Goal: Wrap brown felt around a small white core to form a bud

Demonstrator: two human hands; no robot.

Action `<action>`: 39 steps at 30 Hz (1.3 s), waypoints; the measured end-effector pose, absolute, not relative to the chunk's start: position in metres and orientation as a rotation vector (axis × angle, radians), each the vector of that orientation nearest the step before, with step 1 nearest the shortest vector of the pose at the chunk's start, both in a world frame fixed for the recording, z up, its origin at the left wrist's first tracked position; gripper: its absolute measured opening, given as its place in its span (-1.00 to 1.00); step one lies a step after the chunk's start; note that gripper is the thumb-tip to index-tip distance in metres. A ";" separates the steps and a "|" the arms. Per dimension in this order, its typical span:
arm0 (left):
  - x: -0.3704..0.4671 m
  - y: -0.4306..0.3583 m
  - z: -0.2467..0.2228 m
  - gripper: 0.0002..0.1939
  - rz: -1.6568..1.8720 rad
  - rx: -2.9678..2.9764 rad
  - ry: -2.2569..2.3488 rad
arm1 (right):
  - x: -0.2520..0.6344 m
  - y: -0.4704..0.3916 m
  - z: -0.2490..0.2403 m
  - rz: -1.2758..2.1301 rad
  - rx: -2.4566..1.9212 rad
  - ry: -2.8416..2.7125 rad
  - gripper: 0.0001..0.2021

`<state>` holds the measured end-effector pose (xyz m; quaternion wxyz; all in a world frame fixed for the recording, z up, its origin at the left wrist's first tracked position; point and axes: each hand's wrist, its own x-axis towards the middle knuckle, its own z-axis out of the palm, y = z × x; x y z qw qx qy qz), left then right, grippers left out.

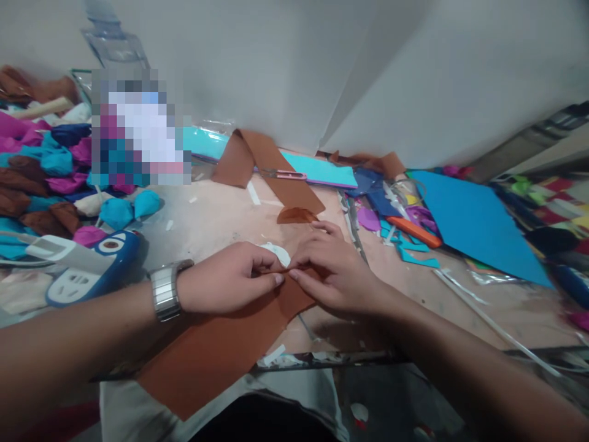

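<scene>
A long brown sheet [221, 350], of cloth or foam, hangs over the table's front edge towards my lap. My left hand [225, 276] pinches its upper edge between thumb and forefinger. Close beside it, my right hand [329, 264] grips the same edge, thumb and forefinger pressed together and the other fingers curled. Just behind the hands lie a white round piece [277, 252] and a small brown piece [297, 215]. Farther back, pink-handled thread snips [283, 175] rest on a folded brown strip [267, 153].
Several colourful bundles [55, 178] pile up at the left, near a blue-and-white power strip [94, 270]. To the right are an orange cutter [414, 232], cyan scraps [414, 252], a blue sheet [478, 221] and a thin white strip [497, 322]. A wall [294, 73] closes off the back.
</scene>
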<state>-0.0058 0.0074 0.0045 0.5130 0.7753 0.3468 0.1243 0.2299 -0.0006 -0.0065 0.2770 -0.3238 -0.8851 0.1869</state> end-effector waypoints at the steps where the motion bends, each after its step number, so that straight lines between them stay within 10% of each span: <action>1: -0.006 0.007 0.004 -0.74 0.301 1.866 0.836 | 0.230 0.000 -0.007 0.501 -0.873 -2.378 -0.96; 18: -0.009 0.011 0.008 -0.93 0.140 1.353 0.792 | 0.231 0.000 -0.009 0.387 -0.767 -2.340 -0.86; 39: -0.009 0.014 0.012 -0.70 0.221 1.422 0.873 | 0.229 0.001 -0.003 0.300 -0.752 -2.342 -0.89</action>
